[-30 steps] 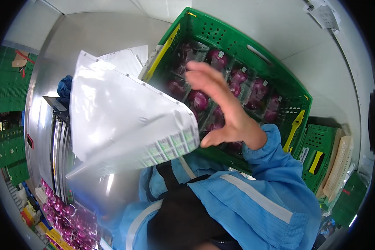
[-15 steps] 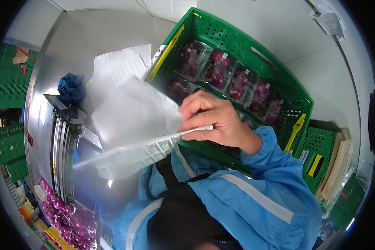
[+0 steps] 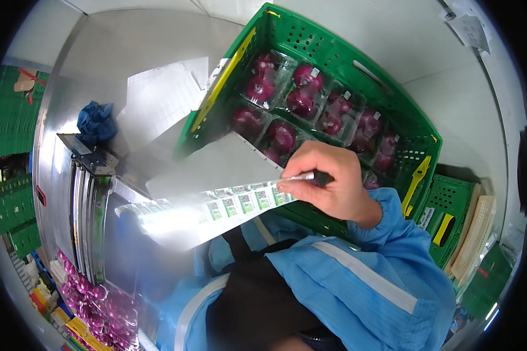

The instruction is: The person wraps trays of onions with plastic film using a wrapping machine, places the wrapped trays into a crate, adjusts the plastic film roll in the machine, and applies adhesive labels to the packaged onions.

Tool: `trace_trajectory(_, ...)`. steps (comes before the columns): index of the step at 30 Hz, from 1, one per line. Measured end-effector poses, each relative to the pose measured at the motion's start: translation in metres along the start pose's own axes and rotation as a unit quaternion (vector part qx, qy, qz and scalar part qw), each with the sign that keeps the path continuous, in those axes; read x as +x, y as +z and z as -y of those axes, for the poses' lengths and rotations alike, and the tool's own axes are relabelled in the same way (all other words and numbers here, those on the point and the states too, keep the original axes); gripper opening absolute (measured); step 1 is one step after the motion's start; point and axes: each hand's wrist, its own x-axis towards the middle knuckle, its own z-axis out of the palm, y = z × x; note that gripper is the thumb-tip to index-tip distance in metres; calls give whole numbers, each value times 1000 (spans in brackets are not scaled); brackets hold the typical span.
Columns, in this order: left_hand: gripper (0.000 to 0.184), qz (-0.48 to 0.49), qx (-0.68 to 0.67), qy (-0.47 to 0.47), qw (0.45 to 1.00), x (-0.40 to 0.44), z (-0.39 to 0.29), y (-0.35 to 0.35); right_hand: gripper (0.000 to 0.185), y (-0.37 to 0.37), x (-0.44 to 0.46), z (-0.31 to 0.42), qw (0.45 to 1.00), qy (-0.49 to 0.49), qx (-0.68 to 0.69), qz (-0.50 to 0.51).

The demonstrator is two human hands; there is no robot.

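Observation:
My right hand (image 3: 336, 184) is closed, pinching one edge of a sheet of labels (image 3: 246, 205) between thumb and fingers. Small green-and-white printed labels run in rows along the sheet, which bends so that its plain pale side also shows. Its far end is blurred. Just behind the hand stands a green crate (image 3: 328, 50) with yellow handles. Clear packs of red onions (image 3: 301, 102) lie in it in rows, several with a small white label on top. My left hand does not show; a blurred blue patch at the lower left may be its sleeve.
White papers (image 3: 164, 96) lie on the metal table (image 3: 140, 35), near a crumpled blue cloth (image 3: 96, 123). A metal device (image 3: 91, 216) stands at the left edge. More red onions (image 3: 93, 298) are at the lower left. Another green crate (image 3: 448, 205) is at right.
My right hand has moved slightly right and down with the label sheet. The sheet has swung lower and its printed rows now face me more clearly. More onion packs show.

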Motion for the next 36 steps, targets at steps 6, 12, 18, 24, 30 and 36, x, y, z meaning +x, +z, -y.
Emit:
trace_trajectory(6,49,122,5,51,991,-9,-14,-4,13,-12,-6,-1,993,87,56,52)
trace_trajectory(12,35,59,-89,4,994,-25,-24,-15,15,-15,-18,1,982,154,50,102)
trace_trajectory(18,22,79,-36,-59,994,-26,-37,4,22,-29,-24,-20,915,278,142,256)
trace_trajectory(24,24,18,31,-104,994,-45,-58,51,37,-23,-4,-14,944,224,120,209)
trace_trajectory(30,28,-1,74,-114,991,-44,-58,63,36,8,-14,-24,967,-1,-108,229)
trace_trajectory(36,28,35,117,-121,985,-47,-59,75,27,13,-26,-29,961,-153,-176,150)
